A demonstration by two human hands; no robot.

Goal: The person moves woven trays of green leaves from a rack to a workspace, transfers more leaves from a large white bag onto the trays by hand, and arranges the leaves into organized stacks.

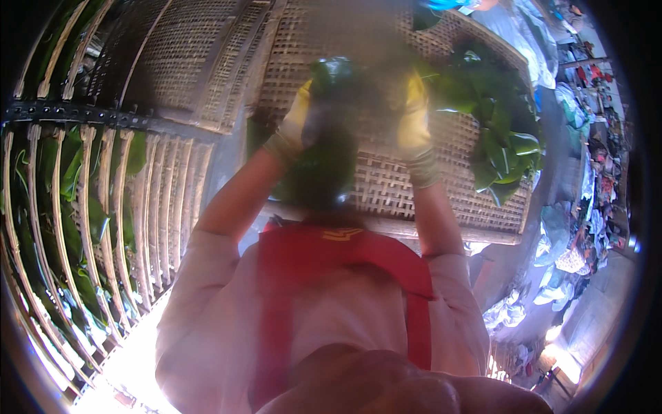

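Note:
Both my hands wear yellow and white gloves and reach forward over a woven bamboo tray (pixel 386 183). My left hand (pixel 300 114) is against the left side of a dark green pile of leaves (pixel 321 165); its fingers are partly hidden and smeared. My right hand (pixel 414 114) is raised over the tray, between that pile and a second heap of glossy green leaves (pixel 507 141) on the right. Motion blurs its fingers and the dark area between the hands, so whether it grips a leaf cannot be made out.
To the left, slatted bamboo racks (pixel 103 207) have green leaves under the slats. Another woven panel (pixel 186 65) adjoins the tray at the upper left. Crumpled plastic and scraps (pixel 572 241) litter the right side. Something bright blue (pixel 445 4) shows at the top edge.

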